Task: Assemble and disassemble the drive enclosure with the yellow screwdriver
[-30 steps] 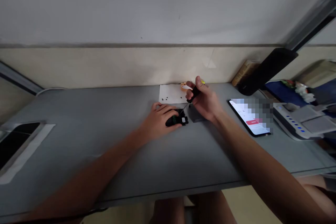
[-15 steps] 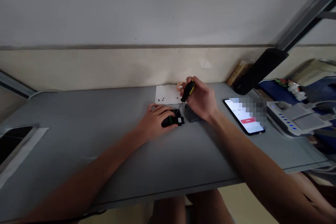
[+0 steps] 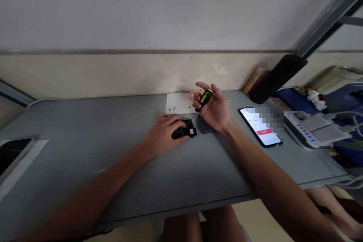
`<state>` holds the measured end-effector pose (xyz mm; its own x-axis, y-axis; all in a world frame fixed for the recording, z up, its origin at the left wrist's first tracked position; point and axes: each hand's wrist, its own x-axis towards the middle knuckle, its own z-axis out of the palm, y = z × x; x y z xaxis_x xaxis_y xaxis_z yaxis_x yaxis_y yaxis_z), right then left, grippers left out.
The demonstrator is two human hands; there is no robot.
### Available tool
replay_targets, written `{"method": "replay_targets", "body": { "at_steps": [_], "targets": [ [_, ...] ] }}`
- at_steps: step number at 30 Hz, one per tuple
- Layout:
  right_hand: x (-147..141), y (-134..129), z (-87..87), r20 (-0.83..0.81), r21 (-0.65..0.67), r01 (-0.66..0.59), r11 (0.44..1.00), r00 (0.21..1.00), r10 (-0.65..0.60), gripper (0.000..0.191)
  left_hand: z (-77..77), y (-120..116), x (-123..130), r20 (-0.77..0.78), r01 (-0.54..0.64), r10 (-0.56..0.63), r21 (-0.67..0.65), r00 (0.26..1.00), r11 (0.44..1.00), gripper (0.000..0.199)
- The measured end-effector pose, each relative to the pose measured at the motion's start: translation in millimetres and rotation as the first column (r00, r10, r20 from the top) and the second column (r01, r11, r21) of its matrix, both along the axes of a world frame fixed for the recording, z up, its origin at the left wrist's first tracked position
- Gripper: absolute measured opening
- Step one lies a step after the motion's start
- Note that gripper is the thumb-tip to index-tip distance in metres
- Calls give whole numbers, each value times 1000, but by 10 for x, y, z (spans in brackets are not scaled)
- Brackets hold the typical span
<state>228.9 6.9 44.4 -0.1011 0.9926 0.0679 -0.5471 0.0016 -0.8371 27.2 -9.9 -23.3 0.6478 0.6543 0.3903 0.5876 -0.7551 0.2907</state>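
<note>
My left hand (image 3: 164, 132) is wrapped over a small black device (image 3: 178, 133) with a bit of green circuit board showing. Its thumb and fingers press on either side, and it lies on the grey desk (image 3: 127, 181). A black and yellow screwdriver (image 3: 205, 99) is in my right hand (image 3: 216, 109), held slanted with its index finger raised off the handle. The thin shaft reaches down into the device; the fingers partly obscure where the tip ends. A dark grey flat piece (image 3: 205, 126) lies beside the device, partly under my right hand.
Behind the hands lies white paper (image 3: 177, 100) with several tiny dark screws and an orange-and-white figure (image 3: 193, 94). To the right are a lit phone (image 3: 262, 130), a power strip (image 3: 312, 128) and a black cylinder (image 3: 278, 79). A dark tablet-like object (image 3: 14, 153) sits far left.
My right index finger has lifted from the screwdriver, and the handle has turned to show more yellow. My left hand keeps its hold on the device. The whole view has shifted slightly.
</note>
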Motion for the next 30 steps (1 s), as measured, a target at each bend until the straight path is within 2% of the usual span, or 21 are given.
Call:
{"method": "replay_targets", "body": {
  "at_steps": [4, 8, 11, 14, 17, 22, 25, 30],
  "targets": [
    [33, -5, -20, 18, 6, -11, 1000, 1000, 11, 31, -1, 2, 1, 9, -7, 7, -9, 1000, 1000, 24],
    [23, -1, -77, 67, 37, 22, 999, 997, -25, 45, 6, 5, 13, 24, -14, 15, -27, 1000, 1000, 27],
    [-14, 4, -116, 172, 89, 71, 993, 981, -86, 57, 14, 3, 24, 22, -17, 18, -44, 1000, 999, 28],
    [-54, 12, -130, 224, 130, 125, 984, 963, -152, 60, 23, -1, 24, 7, -12, 12, -40, 1000, 999, 26],
    [-59, 19, -109, 154, 99, 99, 990, 982, -113, 57, 29, -3, 13, -9, 9, -9, -36, 1000, 999, 24],
    [2, -5, -70, 47, 62, 3, 998, 999, -6, 39, 12, 0, -3, 1, 20, -20, -21, 1000, 1000, 25],
    [23, -27, -73, 40, 53, -5, 999, 999, 3, 47, 5, -9, -4, 8, 28, -28, 5, 1000, 1000, 26],
    [12, -22, -87, 173, 96, 5, 995, 985, -21, 56, 29, -41, -12, 3, 12, -12, -9, 1000, 1000, 28]
  ]
}}
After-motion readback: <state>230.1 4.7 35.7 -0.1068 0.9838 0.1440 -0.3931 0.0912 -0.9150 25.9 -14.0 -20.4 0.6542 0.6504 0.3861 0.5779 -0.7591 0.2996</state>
